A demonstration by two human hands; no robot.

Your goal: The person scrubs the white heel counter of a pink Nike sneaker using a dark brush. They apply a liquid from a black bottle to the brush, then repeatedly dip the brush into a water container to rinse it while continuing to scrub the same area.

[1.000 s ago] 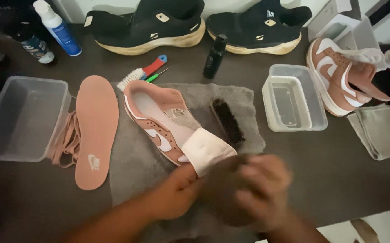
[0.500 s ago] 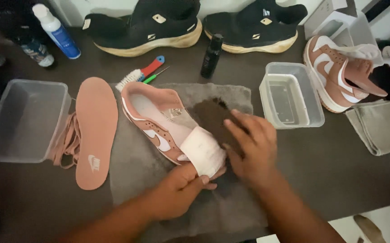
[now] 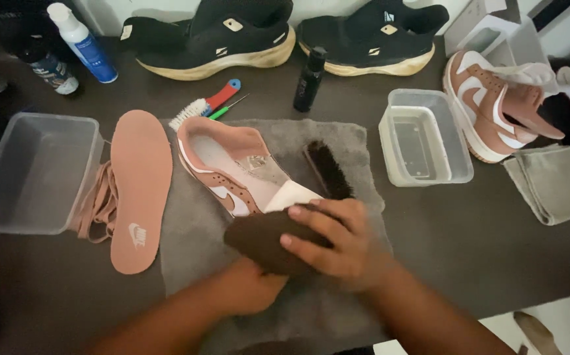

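A pink and white sneaker (image 3: 232,164) without laces lies on a grey towel (image 3: 193,243), toe toward me. My right hand (image 3: 337,246) presses a dark brown cloth or pad (image 3: 262,236) onto the sneaker's toe, covering it. My left hand (image 3: 249,289) sits under the pad at the toe, mostly hidden; it seems to grip the sneaker. A black bristle brush (image 3: 329,171) lies on the towel just beyond my right hand.
A pink insole (image 3: 139,187), pink laces (image 3: 97,200) and a clear tub (image 3: 32,171) lie at left. Another clear tub (image 3: 423,138), the matching sneaker (image 3: 495,108) and a folded grey cloth (image 3: 551,184) are right. Two black shoes (image 3: 212,36), bottles (image 3: 310,80) and a red-handled brush (image 3: 206,105) are behind.
My right hand swung the brown pad up over the black brush, then back down onto the sneaker's toe. The white toe is now covered. My left hand stayed at the toe.
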